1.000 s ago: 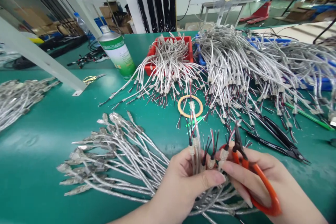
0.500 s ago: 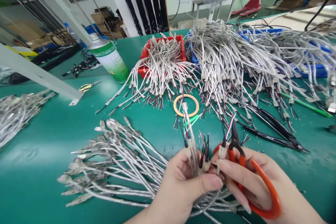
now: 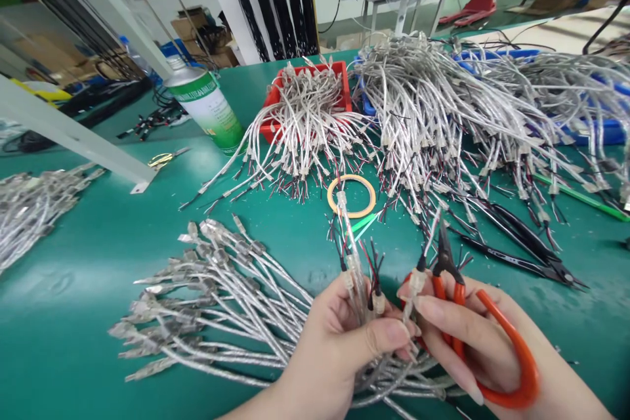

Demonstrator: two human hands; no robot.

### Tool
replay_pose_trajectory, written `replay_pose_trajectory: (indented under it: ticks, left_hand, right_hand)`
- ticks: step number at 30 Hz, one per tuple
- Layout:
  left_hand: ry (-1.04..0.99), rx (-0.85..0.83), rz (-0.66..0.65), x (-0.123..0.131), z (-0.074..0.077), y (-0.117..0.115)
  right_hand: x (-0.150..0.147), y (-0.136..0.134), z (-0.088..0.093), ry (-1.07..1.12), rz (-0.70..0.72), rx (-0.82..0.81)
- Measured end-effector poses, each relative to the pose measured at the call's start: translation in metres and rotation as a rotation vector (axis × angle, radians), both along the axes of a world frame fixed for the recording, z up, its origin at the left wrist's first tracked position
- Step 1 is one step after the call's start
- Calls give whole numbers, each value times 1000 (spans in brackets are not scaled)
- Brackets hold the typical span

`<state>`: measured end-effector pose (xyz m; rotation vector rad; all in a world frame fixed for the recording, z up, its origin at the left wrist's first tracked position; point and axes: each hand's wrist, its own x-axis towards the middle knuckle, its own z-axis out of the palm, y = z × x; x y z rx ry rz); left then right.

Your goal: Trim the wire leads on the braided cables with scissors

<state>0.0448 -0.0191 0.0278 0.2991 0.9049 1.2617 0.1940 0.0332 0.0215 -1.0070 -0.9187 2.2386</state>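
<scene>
My left hand [image 3: 344,335] is closed round several clear-jacketed cables [image 3: 361,282], whose stripped ends with red, white and black wires point up. Between the thumb and fingers of my right hand [image 3: 472,335] is the end of one cable [image 3: 417,282], its thin wires upward. That same hand also carries orange-handled scissors [image 3: 445,262], with the dark blades pointing up beside the wires. A bundle of silvery cables [image 3: 236,315] with plugs on their far ends spreads left across the green table from under my hands.
Behind my hands lies a roll of tape [image 3: 370,207]. A red bin [image 3: 348,88] and blue bins [image 3: 590,131] overflow with cables. Black pliers [image 3: 531,249] rest at right. A green-white can [image 3: 207,108] and a metal post [image 3: 83,144] stand at left, near small gold scissors [image 3: 167,157].
My right hand has shifted slightly right with the scissors and the cable end, widening the space from the cables in my left hand. The view has moved a little.
</scene>
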Motion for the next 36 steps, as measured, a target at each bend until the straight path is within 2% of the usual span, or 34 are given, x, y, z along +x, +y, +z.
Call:
replay_pose_trajectory:
  ticks: [4,14,21,27,36]
  left_hand:
    - [-14,-9,35,-2,2,1]
    - [-74,-2,36,-4,1,1]
    - [-66,-13,39,-3,-1,0]
    - [-45,-15,36,-3,-3,1]
    - [-37,-31,32,-3,-1,1]
  right_hand:
    - [0,3,2,69,-88,-80]
    - [-2,3,3,-16,-145,-46]
    - [2,2,0,-72,-73,-24]
    - [6,0,-5,-76,-16,61]
    - [4,0,-1,-63,-35,-13]
